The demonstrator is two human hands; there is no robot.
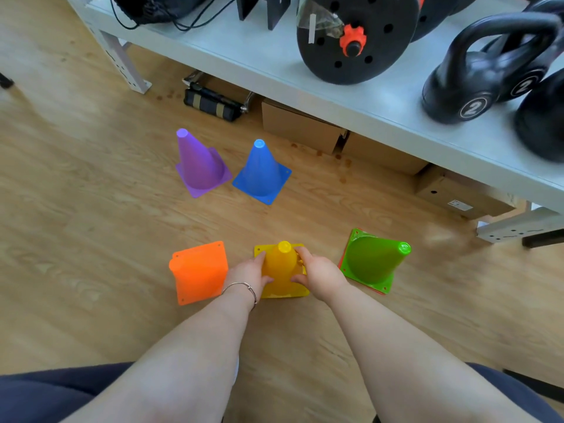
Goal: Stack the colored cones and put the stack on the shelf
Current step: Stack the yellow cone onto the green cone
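Observation:
Several colored cones stand on the wooden floor. A yellow cone (281, 264) stands upright in front of me, and my left hand (248, 274) and my right hand (319, 274) grip its sides. To its left is an orange cone (198, 271), to its right a green cone (374, 261) with a red-orange edge showing under its base. Farther off stand a purple cone (198, 163) and a blue cone (262, 174). The grey shelf (274, 62) runs across the top right.
On the shelf sit black weight plates (354, 38), kettlebells (485, 74) and a black bag with cords (152, 7). Under it lie cardboard boxes (299, 123) and a black roller (213, 103). Shelf legs (122, 62) stand at left and right.

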